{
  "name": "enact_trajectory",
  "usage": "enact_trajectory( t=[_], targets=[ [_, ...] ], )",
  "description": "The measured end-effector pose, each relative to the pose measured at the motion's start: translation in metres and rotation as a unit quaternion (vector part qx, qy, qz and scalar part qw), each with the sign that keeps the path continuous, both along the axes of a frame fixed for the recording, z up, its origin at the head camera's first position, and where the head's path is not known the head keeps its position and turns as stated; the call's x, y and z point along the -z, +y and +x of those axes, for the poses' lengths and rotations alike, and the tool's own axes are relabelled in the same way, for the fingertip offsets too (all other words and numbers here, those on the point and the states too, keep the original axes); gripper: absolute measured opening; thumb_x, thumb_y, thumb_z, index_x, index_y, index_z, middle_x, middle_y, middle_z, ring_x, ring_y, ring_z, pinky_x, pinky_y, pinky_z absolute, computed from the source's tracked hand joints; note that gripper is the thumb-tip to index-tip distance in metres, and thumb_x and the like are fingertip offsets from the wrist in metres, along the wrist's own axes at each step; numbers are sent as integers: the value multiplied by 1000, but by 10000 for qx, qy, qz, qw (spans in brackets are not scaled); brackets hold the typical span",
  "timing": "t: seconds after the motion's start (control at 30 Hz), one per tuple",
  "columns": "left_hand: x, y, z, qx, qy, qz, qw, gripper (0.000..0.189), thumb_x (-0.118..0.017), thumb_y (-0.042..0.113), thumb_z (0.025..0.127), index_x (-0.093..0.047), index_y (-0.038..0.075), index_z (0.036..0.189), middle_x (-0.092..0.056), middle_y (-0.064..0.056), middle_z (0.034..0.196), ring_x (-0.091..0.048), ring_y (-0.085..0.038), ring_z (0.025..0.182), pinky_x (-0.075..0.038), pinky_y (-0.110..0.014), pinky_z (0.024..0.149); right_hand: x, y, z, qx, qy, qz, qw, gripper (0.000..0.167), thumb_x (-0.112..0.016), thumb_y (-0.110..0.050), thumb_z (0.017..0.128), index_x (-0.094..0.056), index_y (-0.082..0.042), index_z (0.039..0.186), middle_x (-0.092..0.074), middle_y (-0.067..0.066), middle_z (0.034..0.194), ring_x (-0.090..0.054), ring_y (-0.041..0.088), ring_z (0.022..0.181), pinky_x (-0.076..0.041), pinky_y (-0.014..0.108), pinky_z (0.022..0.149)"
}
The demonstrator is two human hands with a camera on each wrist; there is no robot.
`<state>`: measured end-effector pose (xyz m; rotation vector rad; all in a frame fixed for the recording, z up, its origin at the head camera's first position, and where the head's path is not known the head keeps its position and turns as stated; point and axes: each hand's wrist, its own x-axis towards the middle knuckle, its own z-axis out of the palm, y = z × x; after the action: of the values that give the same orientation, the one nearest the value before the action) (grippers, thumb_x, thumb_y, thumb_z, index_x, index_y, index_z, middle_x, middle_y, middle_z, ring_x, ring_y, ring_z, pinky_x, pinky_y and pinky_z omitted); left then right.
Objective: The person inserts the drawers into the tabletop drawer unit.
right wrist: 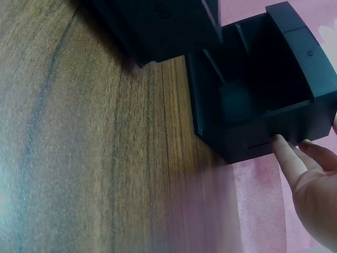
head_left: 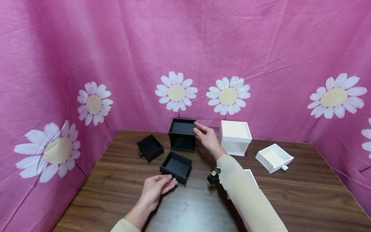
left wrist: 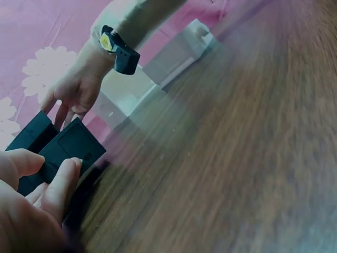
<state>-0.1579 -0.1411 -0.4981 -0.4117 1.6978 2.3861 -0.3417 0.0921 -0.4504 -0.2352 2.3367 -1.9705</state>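
My left hand (head_left: 155,189) pinches the front of a small black drawer (head_left: 175,164) between thumb and fingers. The drawer is held in front of a black box frame (head_left: 182,141), whose lower front is hollow and whose top has a raised rim. Against the frame's right side rest the fingers of my right hand (head_left: 208,137), near its upper edge. The right wrist view shows those fingertips on the side wall of the black frame (right wrist: 253,124), with the drawer (right wrist: 163,26) close to its opening. A second black drawer (head_left: 150,148) with a knob lies left of the frame.
A white box frame (head_left: 235,138) stands right of the right hand. Farther right lies a white drawer (head_left: 274,158) with a knob. Another white piece (head_left: 251,176) is mostly hidden behind the right sleeve. A pink flowered cloth (head_left: 203,48) hangs behind the wooden table (head_left: 290,199).
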Motion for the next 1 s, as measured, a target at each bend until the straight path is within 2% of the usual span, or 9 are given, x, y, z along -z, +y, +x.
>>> enact_trajectory(
  t=[0.13,0.4,0.63,0.83,1.0],
  targets=[
    [-2,3,-1,-92,49,122,9999,26,-68,-1,103,-60,-17,122,-81,-18,96,-82,-20,92,-68,-31,87,1,0,-1,3,-17,-11,10000,51,-63,-26,112,-53,-17,161,-54,14,164,-62,33,143,-55,44,114],
    [-4,8,-7,-177,53,466,9987,3,-66,-3,103,-66,-4,105,-81,-14,91,-82,-20,90,-68,-33,89,0,0,-1,35,18,-31,10000,51,-62,-24,112,-53,-16,161,-54,16,163,-62,34,142,-55,44,113],
    [-2,14,-14,-176,163,711,9972,1,-66,-3,103,-67,-4,102,-81,-15,93,-82,-21,91,-68,-32,90,1,0,-1,75,20,-73,9999,50,-63,-24,111,-54,-16,160,-55,15,163,-63,33,142,-55,44,113],
    [0,20,-22,-344,206,801,9960,3,-67,-3,103,-68,-4,99,-81,-17,93,-82,-22,90,-68,-32,89,0,-1,1,69,-12,-56,10000,50,-63,-26,111,-54,-18,160,-55,14,163,-63,31,142,-55,43,113],
    [0,25,-30,-401,231,815,9956,10,-65,-5,103,-67,0,95,-80,-16,92,-81,-20,88,-68,-31,87,1,-1,0,83,11,-86,9999,50,-63,-25,111,-54,-18,160,-55,15,163,-63,32,142,-55,43,113]
  ],
)
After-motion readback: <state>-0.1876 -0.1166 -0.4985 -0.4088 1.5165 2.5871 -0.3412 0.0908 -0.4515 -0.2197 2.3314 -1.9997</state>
